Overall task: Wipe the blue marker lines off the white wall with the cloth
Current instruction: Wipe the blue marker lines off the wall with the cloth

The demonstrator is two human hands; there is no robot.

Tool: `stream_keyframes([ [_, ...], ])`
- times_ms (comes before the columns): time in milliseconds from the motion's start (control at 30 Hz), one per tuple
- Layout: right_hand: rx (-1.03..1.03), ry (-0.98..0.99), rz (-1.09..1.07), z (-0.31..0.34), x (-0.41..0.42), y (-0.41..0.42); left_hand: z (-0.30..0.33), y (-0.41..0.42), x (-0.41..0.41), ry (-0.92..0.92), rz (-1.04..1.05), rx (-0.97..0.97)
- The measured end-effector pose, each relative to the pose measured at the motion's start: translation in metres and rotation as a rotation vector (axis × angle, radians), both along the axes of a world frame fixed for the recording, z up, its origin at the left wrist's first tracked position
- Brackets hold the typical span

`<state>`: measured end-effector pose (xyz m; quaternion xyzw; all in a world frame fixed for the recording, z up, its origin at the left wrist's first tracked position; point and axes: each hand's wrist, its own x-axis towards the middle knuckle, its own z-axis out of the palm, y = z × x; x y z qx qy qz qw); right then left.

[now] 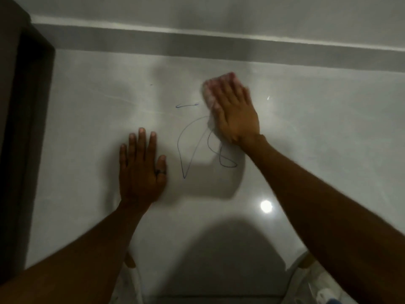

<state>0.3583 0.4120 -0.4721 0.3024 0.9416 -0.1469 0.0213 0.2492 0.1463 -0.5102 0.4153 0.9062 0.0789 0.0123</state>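
Observation:
Blue marker lines (190, 148) loop across the middle of the white wall (317, 128), and a short separate blue stroke (187, 105) lies above them. My right hand (235, 110) presses a pale pink-and-white cloth (209, 96) flat against the wall at the upper right end of the lines. The cloth shows past the fingertips and along the thumb side; the rest is hidden under the palm. My left hand (140, 167) lies flat on the wall left of the lines, fingers spread, a dark ring on the thumb, holding nothing.
A dark door frame (26, 128) runs down the left edge. A grey ledge or moulding (219, 43) crosses the wall above the hands. A bright light reflection (266, 206) sits low on the glossy wall. My head's shadow covers the lower middle.

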Motion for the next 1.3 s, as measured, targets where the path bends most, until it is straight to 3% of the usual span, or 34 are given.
stream_keyframes([
  [67,0.021,-0.012,-0.081,0.003,-0.012,-0.008,0.003,0.0,0.002,-0.011,-0.004,0.004],
  [167,0.025,-0.018,0.196,-0.002,-0.024,-0.014,0.005,0.004,0.002,-0.019,0.0,0.015],
  [267,-0.006,-0.007,-0.061,0.003,-0.039,-0.022,0.007,0.002,0.002,-0.031,0.001,0.004],
  [367,0.036,-0.019,0.286,-0.004,-0.046,-0.046,0.008,0.003,0.002,-0.032,-0.01,0.002],
  [400,0.016,-0.011,0.278,-0.004,-0.048,-0.046,0.008,0.003,0.001,-0.03,-0.003,0.001],
  [500,-0.046,-0.019,-0.125,0.001,-0.052,-0.051,0.012,0.001,0.003,-0.054,-0.002,0.008],
  [633,-0.039,-0.042,0.132,-0.004,-0.04,-0.09,0.012,0.002,0.002,-0.047,-0.005,0.008],
  [833,-0.082,-0.064,-0.156,-0.006,-0.071,-0.08,0.014,0.003,0.002,-0.073,-0.003,0.016],
  [1000,-0.077,-0.001,-0.26,-0.01,-0.005,-0.165,0.013,0.003,0.003,-0.064,-0.007,0.02],
  [1100,-0.097,-0.012,-0.262,-0.014,0.032,-0.216,0.012,0.004,0.003,-0.053,0.001,0.029],
  [1300,-0.069,-0.032,-0.21,-0.018,-0.01,-0.169,0.012,0.003,0.002,-0.053,0.0,0.025],
])
